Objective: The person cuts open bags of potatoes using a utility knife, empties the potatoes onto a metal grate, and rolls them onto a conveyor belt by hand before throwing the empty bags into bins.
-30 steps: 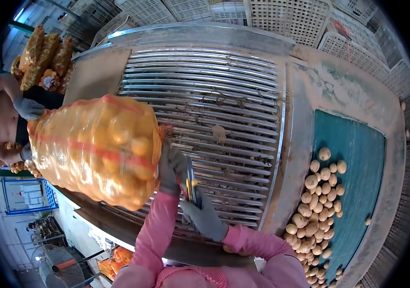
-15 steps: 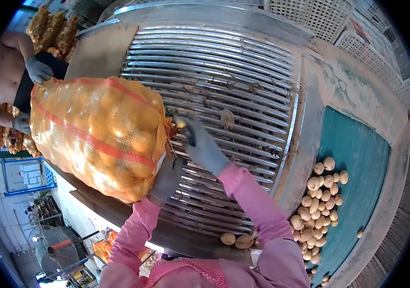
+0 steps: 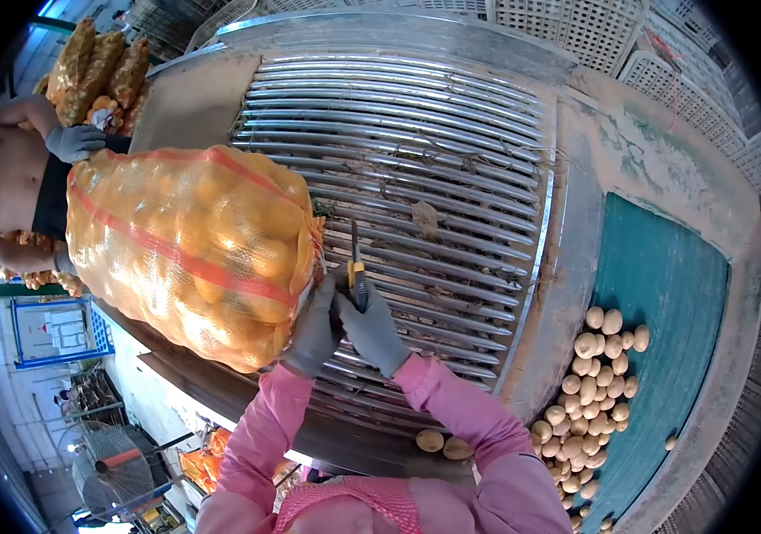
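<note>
A big orange mesh sack [image 3: 193, 254] with red stripes lies on the metal rollers, full of round potatoes. My gloved left hand [image 3: 313, 331] is closed at the near corner of the sack's right end; its fingertips are partly hidden. Close beside it, my gloved right hand [image 3: 373, 327] grips a yellow-and-black utility knife [image 3: 358, 278]. The blade points away from me, over the rollers and just right of the sack's end. At the sack's far left end, another person's gloved hand [image 3: 76, 142] rests on the mesh.
Metal rollers [image 3: 398, 116] with dry stems on them span the middle. On the right, a green belt [image 3: 665, 267] carries loose potatoes [image 3: 590, 383]. Two potatoes [image 3: 443, 443] lie at the near roller edge. Plastic crates [image 3: 567, 31] stand behind; filled sacks [image 3: 100, 71] are stacked far left.
My right hand has drawn nearer to me, beside my left hand, and the knife blade now shows clearly, pointing away. The sack has shifted slightly right.
</note>
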Demonstrator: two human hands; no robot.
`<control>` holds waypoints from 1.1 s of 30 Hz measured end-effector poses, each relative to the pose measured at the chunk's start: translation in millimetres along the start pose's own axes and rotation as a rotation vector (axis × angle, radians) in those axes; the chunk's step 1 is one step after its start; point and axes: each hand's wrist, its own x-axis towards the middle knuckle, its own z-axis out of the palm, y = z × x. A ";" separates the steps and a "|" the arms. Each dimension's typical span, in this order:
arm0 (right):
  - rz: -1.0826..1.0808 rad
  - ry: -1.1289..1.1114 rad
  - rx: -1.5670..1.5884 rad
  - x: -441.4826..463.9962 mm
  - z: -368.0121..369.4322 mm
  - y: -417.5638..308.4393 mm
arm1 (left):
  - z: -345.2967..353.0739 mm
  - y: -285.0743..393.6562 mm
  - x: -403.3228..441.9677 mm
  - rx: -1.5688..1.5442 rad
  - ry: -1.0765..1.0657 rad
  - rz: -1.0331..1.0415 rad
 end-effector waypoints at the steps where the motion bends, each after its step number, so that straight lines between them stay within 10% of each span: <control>1: 0.026 -0.003 0.001 -1.9 -10.0 -4.1 | 2.3 -8.8 7.5 -0.187 0.032 -0.081; 3: 0.015 -0.079 -0.020 -2.7 -32.6 -15.2 | -2.5 -18.5 14.4 -0.200 0.029 -0.084; 5: -0.126 -0.207 -0.463 -8.8 -53.2 -41.8 | -4.7 -17.9 20.7 1.392 0.147 0.519; 9: -0.345 -0.073 -0.764 2.8 -102.9 -46.1 | 1.4 5.6 4.3 1.278 -0.059 0.384; 13: -0.358 -0.319 -0.991 19.5 -116.3 -59.2 | -32.1 -17.6 10.9 2.111 -0.207 0.559; 17: -0.449 -0.502 -1.236 51.7 -98.5 -81.6 | -16.9 -5.5 12.7 1.453 -0.103 0.322; 23: -0.283 -0.690 -1.626 76.2 -63.7 -131.2 | -17.6 -3.8 1.2 1.786 -0.041 0.612; 33: -0.329 -0.812 -1.849 89.5 -15.6 -134.1 | -30.3 -6.1 -4.0 1.612 -0.057 0.532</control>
